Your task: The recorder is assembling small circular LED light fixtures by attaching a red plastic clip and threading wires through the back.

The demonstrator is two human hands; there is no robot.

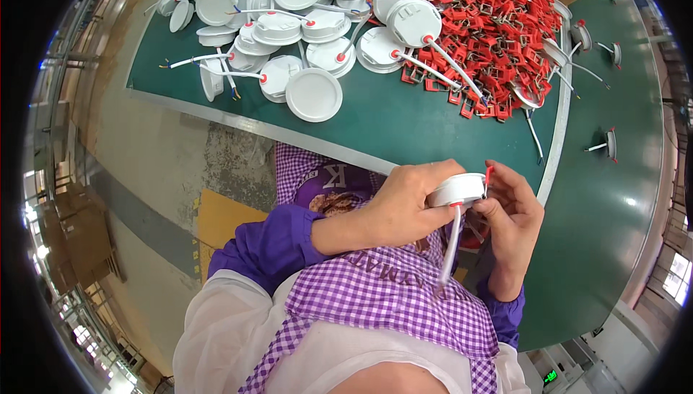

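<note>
Our L hand grips white disc, edge twd 3 o'clock, handy for R hand pinching red part, prob. clip.

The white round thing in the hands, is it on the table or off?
Off: the left hand holds the white round thing up, its cable hanging in front of the apron.

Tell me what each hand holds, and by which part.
The left hand holds a white lamp by its left side; the right hand holds a red clip, exact part unclear.
</note>
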